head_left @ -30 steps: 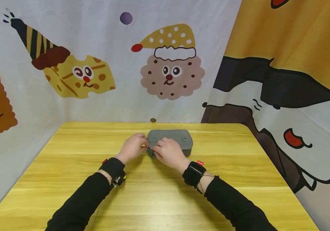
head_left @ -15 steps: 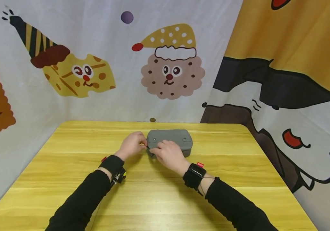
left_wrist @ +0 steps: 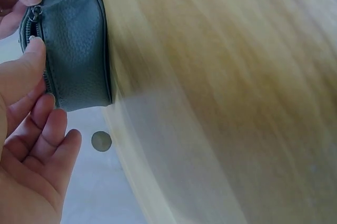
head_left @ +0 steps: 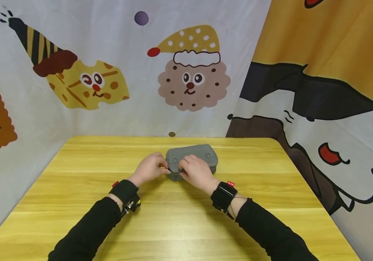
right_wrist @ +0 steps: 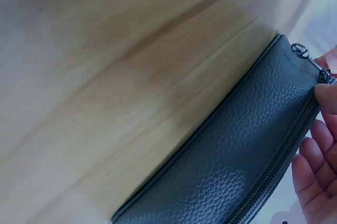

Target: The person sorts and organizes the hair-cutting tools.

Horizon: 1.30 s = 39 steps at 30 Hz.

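A grey zippered case (head_left: 191,151) with two snap studs on top lies near the table's far side, slightly turned. At its left front corner my left hand (head_left: 150,168) pinches the edge along the zipper. A short gap in the zipper shows between the left thumb and the slider (left_wrist: 36,12) in the left wrist view. My right hand (head_left: 197,172) grips the case's front edge, its thumb right beside the slider. The round zipper pull (right_wrist: 300,50) hangs loose down the case's front in the right wrist view. Fingers behind the edge are partly hidden.
The case stands on a light wooden table (head_left: 173,224). Just past the far table edge hangs a printed cloth (head_left: 141,108), which continues along both sides. Black bands with small cameras sit on both wrists.
The case has turned a little, its left end coming nearer me. My right hand has shifted rightward along the front edge, and the left fingers have come onto the left front corner.
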{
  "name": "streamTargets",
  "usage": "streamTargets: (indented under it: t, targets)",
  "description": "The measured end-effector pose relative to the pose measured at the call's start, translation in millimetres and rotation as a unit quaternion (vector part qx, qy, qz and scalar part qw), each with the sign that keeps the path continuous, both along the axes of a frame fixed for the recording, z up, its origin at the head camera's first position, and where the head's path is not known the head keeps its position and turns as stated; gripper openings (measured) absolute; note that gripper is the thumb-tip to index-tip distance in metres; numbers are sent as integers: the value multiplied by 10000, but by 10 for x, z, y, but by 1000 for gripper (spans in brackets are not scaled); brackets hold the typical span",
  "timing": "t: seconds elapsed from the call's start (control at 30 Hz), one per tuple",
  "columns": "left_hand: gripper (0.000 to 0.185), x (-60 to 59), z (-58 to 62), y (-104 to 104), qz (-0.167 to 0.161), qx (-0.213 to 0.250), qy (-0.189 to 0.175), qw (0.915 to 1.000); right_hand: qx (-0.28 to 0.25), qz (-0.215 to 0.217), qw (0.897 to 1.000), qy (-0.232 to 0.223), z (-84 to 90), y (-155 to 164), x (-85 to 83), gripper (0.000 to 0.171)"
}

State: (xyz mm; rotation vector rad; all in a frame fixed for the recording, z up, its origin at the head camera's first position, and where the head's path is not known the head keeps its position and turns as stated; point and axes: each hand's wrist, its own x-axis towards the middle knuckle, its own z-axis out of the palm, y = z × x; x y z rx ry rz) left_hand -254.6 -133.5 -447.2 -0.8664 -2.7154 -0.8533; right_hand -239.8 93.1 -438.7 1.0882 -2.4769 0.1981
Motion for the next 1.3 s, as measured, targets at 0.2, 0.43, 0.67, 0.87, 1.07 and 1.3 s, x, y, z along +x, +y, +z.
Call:
streamTargets:
  t: [0.2, 0.43, 0.67, 0.87, 1.07, 1.3]
  targets:
    - [12, 7, -8, 8, -68, -24, 121, 9999, 193, -68, 9998, 64, -7, -24, -1, 19]
    - [16, 11, -10, 66, 98, -553, 641, 9964, 343, 108, 9979, 545, -4, -31, -2, 14]
    - [30, 9, 12, 145, 21, -1075, 1230, 9866, 344, 143, 9954, 888, -10, -13, -12, 14]
    - [37, 22, 54, 160, 2, -886, 846, 9925, 265, 208, 9961, 815, -21, -9, -12, 15]
    - [21, 35, 87, 87, -137, -577, 364, 9976, 42, 239, 9975, 659, -28, -2, -6, 17]
    - [6, 64, 184, 2, -127, -314, 358, 9988, -29, 130, 9988, 465, -30, -15, -8, 18]
